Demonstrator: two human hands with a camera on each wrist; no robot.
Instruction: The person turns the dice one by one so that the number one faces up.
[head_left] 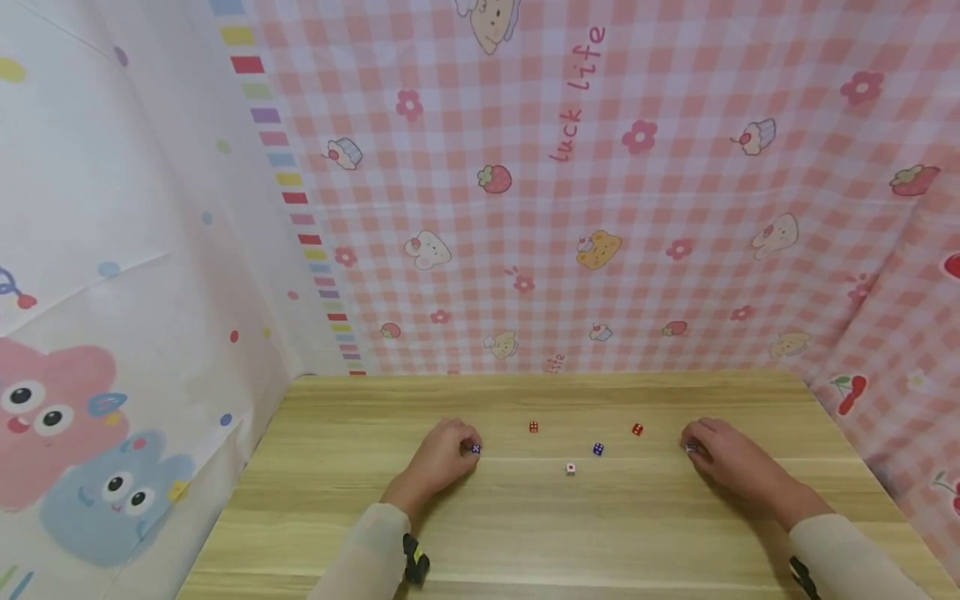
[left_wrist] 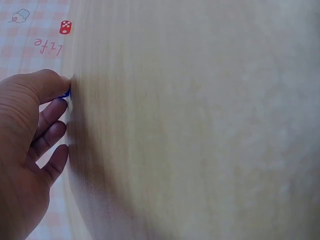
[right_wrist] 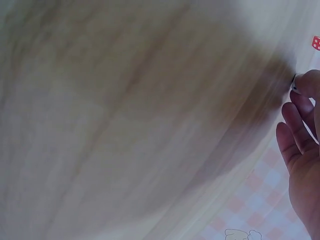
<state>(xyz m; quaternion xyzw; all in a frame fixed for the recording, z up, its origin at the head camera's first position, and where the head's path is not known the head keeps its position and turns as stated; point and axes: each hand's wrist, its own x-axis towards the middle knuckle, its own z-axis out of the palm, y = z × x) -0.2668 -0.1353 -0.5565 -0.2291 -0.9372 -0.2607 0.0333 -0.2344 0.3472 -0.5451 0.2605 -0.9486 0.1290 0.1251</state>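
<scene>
On the left part of the table, my left hand (head_left: 446,452) pinches a blue die (head_left: 476,448) between thumb and forefinger, low at the tabletop. In the left wrist view only a sliver of that blue die (left_wrist: 64,94) shows under the thumb. Over on the right, my right hand (head_left: 726,457) pinches a white die (head_left: 691,448), mostly covered by its fingers. The right wrist view shows a corner of this white die (right_wrist: 295,86) at the thumb tip. Between the hands lie a red die (head_left: 533,427), another red die (head_left: 637,429), a blue die (head_left: 597,449) and a white die (head_left: 570,469).
The wood-grain table (head_left: 525,533) runs back to a pink checked cloth (head_left: 555,208) hanging behind it. A white cloth with cartoon figures (head_left: 90,450) hangs on the left side, and the checked cloth continues on the right.
</scene>
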